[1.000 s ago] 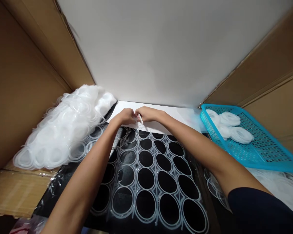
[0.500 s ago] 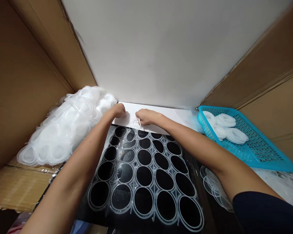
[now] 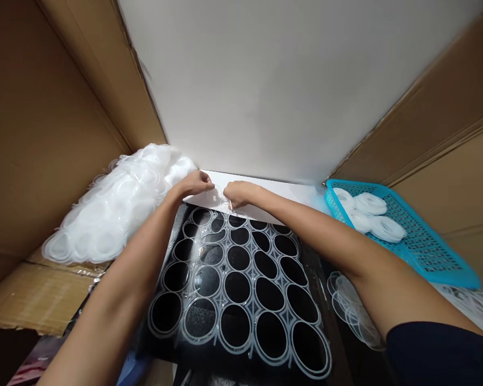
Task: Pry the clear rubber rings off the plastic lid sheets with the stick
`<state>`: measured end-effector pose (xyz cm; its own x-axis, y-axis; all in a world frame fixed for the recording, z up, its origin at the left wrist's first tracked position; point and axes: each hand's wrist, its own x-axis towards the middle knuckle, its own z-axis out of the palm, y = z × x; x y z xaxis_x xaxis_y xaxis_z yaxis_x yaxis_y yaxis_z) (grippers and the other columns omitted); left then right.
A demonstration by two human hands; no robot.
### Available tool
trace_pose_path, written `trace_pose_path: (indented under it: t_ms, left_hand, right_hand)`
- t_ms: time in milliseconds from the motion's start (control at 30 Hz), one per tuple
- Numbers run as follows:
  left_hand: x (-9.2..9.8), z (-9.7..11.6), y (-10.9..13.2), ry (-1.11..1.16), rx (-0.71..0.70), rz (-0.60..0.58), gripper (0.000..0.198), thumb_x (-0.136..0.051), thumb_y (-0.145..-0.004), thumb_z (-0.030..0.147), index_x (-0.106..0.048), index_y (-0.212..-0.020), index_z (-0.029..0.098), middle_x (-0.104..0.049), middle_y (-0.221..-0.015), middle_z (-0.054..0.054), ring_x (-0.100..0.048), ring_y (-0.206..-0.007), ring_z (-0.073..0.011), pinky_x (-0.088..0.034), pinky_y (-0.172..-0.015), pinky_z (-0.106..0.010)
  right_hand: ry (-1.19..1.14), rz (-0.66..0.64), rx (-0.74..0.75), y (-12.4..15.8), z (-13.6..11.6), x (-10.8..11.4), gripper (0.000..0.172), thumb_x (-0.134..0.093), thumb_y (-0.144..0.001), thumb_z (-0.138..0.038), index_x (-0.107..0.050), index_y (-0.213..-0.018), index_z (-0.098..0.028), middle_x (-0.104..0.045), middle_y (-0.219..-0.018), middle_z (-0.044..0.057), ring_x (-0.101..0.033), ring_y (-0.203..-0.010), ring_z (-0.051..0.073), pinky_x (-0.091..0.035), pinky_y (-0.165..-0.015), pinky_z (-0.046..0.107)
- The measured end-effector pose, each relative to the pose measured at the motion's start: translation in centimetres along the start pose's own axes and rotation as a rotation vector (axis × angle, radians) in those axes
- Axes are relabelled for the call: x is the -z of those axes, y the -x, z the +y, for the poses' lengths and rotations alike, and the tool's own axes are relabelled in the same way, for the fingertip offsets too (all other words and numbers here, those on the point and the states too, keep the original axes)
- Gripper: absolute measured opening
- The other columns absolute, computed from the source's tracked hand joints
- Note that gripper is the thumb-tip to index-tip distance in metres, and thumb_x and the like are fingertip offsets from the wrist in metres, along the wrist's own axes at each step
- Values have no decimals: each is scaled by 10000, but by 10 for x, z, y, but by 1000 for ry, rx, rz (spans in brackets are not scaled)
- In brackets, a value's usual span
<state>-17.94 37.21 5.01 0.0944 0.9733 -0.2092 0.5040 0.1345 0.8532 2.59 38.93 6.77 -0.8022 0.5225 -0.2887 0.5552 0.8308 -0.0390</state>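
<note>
My left hand [image 3: 198, 182] pinches the edge of a thin clear ring [image 3: 216, 195] over a white strip [image 3: 265, 196] at the foot of the grey-white wall. Close to its right, my right hand [image 3: 238, 193] is closed around a slim whitish stick [image 3: 231, 205], whose tip points down. What kind of tool it is cannot be made out. Fine white strands lie under the right hand. In front of both hands a clear sheet of joined rings [image 3: 238, 258] with round openings covers a black surface.
A heap of translucent rings [image 3: 121, 206] stands at the left. On the right, a blue plastic basket [image 3: 430, 241] holds several bundles of rings [image 3: 387, 229]. Loose clear rings [image 3: 352, 308] lie below it. Cardboard walls [image 3: 64, 107] rise on both sides.
My left hand has shifted slightly right and turned, and the clear ring now shows at its fingertips. My right hand stays nearly in place with the stick. The view has shifted a little.
</note>
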Motion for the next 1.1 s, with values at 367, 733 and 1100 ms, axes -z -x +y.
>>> trace_pose_path:
  t_ms: [367, 733, 1100]
  left_hand:
    - [-67, 28, 108, 825, -155, 204, 317, -701, -751, 339, -594, -1023, 216, -690, -914, -36, -670, -780, -142, -506, -688, -264]
    - [-149, 76, 253, 1108, -133, -40, 423, -799, -754, 264, -646, -1143, 201, -740, -950, -49, -693, -838, -166, -531, -825, -312]
    - [-188, 77, 354, 1261, 5, -132, 289, -772, -740, 103, -706, -1011, 177, -650, -769, -3, -578, -666, -82, -484, -599, -170]
  right_hand:
    - [-262, 126, 79, 93, -7, 61, 102, -673, -797, -248, -704, -865, -178, -650, -688, 13, -466, -592, 140, -322, -585, 304]
    - [-148, 131, 95, 211, -114, 72, 124, -719, -805, -295, -667, -738, -205, -624, -657, 21, -465, -576, 144, -302, -578, 323]
    - [-800, 500, -12, 324, -191, -19, 184, -666, -940, -378, -734, -1042, -242, -763, -975, 31, -684, -852, 183, -506, -773, 307]
